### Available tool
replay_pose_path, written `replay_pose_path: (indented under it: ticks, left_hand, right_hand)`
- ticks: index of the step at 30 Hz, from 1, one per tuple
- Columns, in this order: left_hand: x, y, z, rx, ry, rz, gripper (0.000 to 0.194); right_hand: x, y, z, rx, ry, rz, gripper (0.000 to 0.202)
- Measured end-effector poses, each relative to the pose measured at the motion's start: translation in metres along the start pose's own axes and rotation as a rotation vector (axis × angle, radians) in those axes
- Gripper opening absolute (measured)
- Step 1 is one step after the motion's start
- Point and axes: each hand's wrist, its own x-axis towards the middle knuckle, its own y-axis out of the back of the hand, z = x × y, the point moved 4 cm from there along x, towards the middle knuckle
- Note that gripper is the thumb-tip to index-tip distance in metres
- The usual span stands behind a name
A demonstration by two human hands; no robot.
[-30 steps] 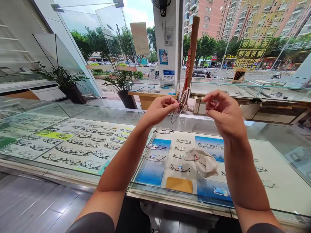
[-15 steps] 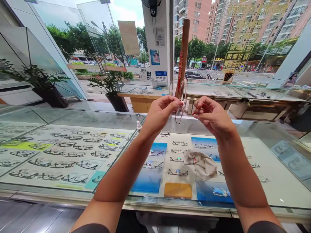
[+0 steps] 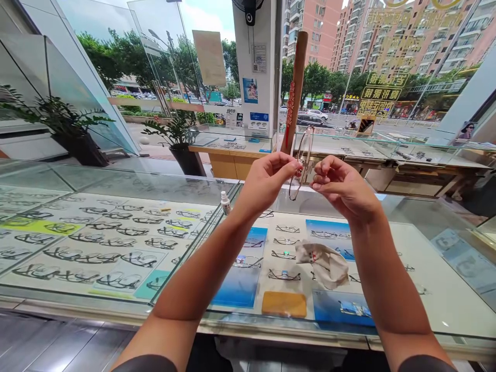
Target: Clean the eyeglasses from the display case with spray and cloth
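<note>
Raised above the glass counter, my left hand pinches a thin-rimmed pair of eyeglasses at the middle. The glasses are turned nearly edge-on, one rim up and the other down. Just to their right is my right hand, its thumb and fingertips pressed together; whatever is between them is hidden or too small to name. A gap shows between the right fingertips and the glasses. Below the hands, a crumpled beige cloth lies on the counter top.
A small white spray bottle stands by my left forearm. An orange-brown case lies near the counter's front edge. Under the glass are rows of spectacles and blue display cards. Beyond stand another display counter and potted plants.
The hands and glasses have shifted slightly to the right in view, as has the background. The left hand keeps its pinch on the glasses, and the right stays closed beside them.
</note>
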Motion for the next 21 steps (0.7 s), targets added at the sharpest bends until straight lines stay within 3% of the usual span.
replay_pose_path:
  ticks: [13, 17, 21]
  left_hand:
    - [0.003, 0.002, -0.005, 0.057, -0.011, 0.002, 0.026]
    - [0.008, 0.005, -0.014, 0.027, -0.015, 0.03, 0.03]
    - [0.011, 0.01, -0.02, 0.021, -0.018, 0.073, 0.033]
  right_hand:
    - [0.002, -0.003, -0.002, -0.099, 0.081, 0.038, 0.033]
    - [0.0, -0.002, -0.001, -0.384, 0.229, 0.052, 0.028]
    - [-0.008, -0.01, -0.011, -0.769, 0.452, 0.145, 0.043]
